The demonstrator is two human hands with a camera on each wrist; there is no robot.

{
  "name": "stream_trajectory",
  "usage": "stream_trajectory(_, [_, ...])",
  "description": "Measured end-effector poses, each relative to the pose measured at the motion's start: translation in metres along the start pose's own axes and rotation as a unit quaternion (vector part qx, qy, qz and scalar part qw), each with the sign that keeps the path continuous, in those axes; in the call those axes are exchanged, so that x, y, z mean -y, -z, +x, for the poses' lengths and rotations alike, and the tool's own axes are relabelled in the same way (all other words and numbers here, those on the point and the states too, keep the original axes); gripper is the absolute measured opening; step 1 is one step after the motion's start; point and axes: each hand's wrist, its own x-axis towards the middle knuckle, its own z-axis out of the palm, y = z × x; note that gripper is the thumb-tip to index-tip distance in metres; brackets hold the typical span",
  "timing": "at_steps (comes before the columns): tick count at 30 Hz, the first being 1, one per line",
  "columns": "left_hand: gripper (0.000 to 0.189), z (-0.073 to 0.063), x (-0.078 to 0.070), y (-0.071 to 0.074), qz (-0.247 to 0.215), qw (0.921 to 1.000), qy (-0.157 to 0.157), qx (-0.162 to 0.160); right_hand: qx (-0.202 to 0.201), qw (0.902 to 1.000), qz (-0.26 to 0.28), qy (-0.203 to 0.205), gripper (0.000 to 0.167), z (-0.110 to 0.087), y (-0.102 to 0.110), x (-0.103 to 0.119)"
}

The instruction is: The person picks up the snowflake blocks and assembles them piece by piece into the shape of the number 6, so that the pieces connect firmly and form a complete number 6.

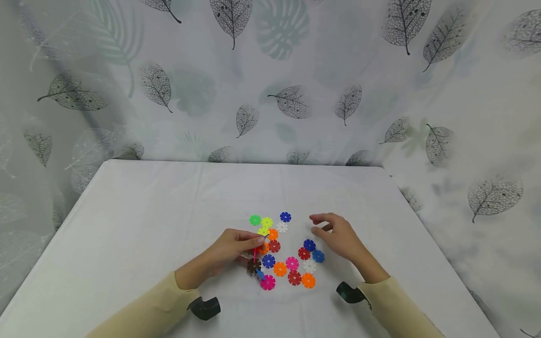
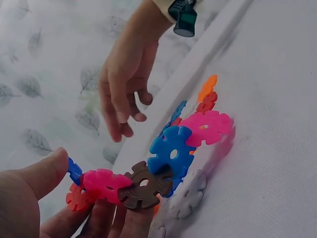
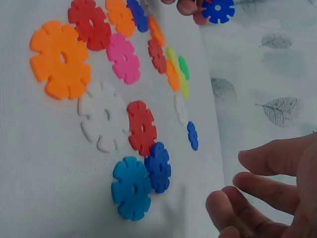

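Note:
My left hand (image 1: pixel 232 249) pinches one end of a chain of notched plastic flower discs. In the left wrist view the chain shows a small blue disc (image 2: pixel 75 171) by the thumb, a red disc (image 2: pixel 78 198), a pink disc (image 2: pixel 106 185), a brown disc (image 2: pixel 143 185) and a larger blue disc (image 2: pixel 171 148). Another pink disc (image 2: pixel 208 127) lies at the chain's far end; I cannot tell whether it is joined. My right hand (image 1: pixel 338 236) hovers at the right of the loose discs, fingers loosely bent, holding nothing.
Loose discs lie between and ahead of the hands: a green disc (image 1: pixel 255 219), a dark blue disc (image 1: pixel 285 217), a white disc (image 1: pixel 310 266), an orange disc (image 1: pixel 308 280) and several others. The white-covered table (image 1: pixel 169 202) meets a leaf-patterned curtain (image 1: pixel 321 61) at the back.

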Motion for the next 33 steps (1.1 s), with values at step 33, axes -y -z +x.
stream_trajectory(33, [0.048, 0.001, 0.004, 0.002, -0.054, 0.9979, 0.0, 0.035, 0.14, 0.9822, -0.086, -0.091, 0.029, -0.01, 0.008, -0.013])
